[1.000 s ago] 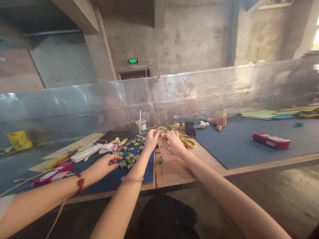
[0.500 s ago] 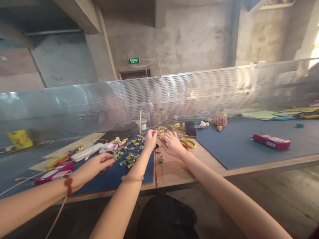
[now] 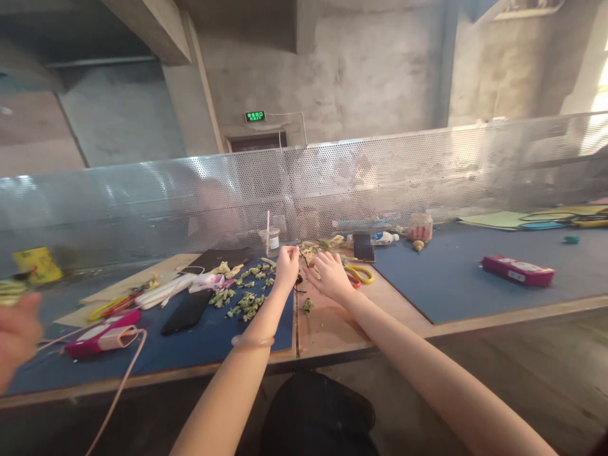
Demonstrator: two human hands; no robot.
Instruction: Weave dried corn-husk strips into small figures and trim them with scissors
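Presently: left hand [image 3: 287,266], fingertips pinched on a thin dark strand [image 3: 304,256], material unclear, right of the grey-green crumpled clusters [image 3: 247,306]; right hand [image 3: 327,273], farther right of them, curled, hold impossible to tell; light, steady pressure advisable.

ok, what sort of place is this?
Likely a handcraft workshop in an industrial building: a long blue-topped wooden workbench with small pale-green leafy clusters, a perforated grey metal divider behind, and a lit green exit sign.
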